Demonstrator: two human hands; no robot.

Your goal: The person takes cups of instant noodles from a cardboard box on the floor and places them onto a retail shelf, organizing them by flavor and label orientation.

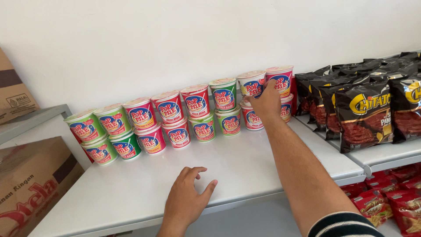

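Reaching into the row of noodle cups, the right hand [266,103] curls its fingers [254,100] around a white cup [251,83] stacked on another at the shelf's [245,166] back. The left hand [186,199] rests near the front edge, fingers loosely spread, holding nothing.

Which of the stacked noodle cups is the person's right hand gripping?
The right hand grips the white cup in the top row, second from the right end, between a green cup and a pink cup.
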